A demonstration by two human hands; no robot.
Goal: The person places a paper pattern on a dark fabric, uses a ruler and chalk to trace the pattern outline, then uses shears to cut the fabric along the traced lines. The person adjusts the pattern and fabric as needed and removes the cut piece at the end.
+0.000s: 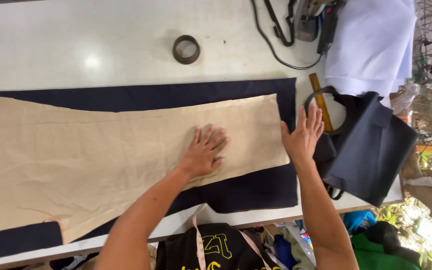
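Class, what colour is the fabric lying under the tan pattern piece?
Dark navy fabric, clearest in the head view.

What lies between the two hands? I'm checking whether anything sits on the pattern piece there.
In the head view, only bare tan pattern piece lies between the left hand and the right hand.

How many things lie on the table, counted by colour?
Dark navy fabric: 2, flat cloth and folded piece
Tan paper pattern: 1
White fabric: 1
Brown tape ring: 1
Yellow wooden ruler: 1
Total: 6
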